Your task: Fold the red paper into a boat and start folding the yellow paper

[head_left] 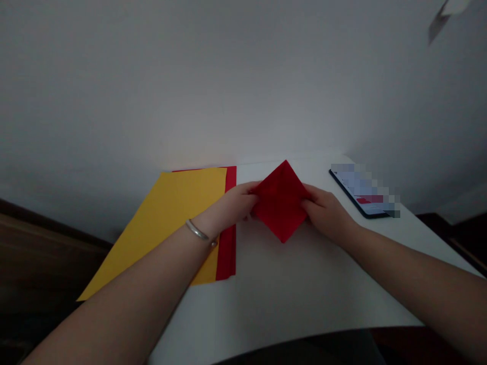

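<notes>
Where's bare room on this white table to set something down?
The widest bare patch of the white table is on the near side of the held red paper, between the flat red paper and the right forearm. A smaller one lies between that forearm and the phone. The left is crowded: the yellow sheet overlaps flat red paper.

Your sheet of red paper (281,203) is a plain, deep-red diamond with straight edges and faint lines across its face. You have it turned corner-up, one point facing away from you and one toward you, its side corners pinched between your left hand (243,201) and right hand (327,209).
</notes>
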### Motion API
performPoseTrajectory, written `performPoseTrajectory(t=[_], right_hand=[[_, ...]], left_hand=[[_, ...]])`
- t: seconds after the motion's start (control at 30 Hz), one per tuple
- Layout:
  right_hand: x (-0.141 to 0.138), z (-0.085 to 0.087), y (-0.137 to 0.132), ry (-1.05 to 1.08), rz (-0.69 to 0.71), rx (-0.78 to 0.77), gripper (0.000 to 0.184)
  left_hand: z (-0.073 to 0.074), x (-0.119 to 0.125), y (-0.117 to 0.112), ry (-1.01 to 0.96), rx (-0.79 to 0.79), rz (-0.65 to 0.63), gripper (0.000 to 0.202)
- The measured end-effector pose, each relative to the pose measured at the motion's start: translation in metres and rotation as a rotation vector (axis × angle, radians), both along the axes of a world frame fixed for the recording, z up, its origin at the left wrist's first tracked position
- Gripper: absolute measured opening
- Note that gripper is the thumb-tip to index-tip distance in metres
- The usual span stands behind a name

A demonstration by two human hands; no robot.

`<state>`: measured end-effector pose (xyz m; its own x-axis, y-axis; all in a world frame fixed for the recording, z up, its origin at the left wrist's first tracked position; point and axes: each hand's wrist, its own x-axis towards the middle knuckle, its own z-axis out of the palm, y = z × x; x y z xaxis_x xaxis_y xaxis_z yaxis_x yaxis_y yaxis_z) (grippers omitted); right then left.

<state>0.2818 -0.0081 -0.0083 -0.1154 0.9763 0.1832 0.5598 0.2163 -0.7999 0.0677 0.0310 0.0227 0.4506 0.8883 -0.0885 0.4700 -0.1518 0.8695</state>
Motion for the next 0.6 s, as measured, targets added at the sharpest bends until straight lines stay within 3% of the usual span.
performPoseTrajectory(t=[0.13, 0.3, 0.47, 0.6], right_hand=[[0.004, -0.007, 0.007, 0.181, 0.043, -0.057, 0.053], [0.002, -0.01, 0.01, 0.29, 0.11, -0.083, 0.046], [-0.001, -0.006, 0.005, 0.162, 0.146, 0.004, 0.046], [-0.002, -0.004, 0.002, 0.035, 0.113, 0.03, 0.048]], left_hand=[[0.006, -0.011, 0.005, 0.079, -0.151, -0.064, 0.058], [0.004, -0.012, 0.005, 0.093, -0.119, -0.067, 0.066], [-0.013, -0.001, 0.005, 0.007, 0.055, -0.045, 0.046], [-0.015, 0.004, 0.002, 0.025, 0.19, -0.065, 0.025]])
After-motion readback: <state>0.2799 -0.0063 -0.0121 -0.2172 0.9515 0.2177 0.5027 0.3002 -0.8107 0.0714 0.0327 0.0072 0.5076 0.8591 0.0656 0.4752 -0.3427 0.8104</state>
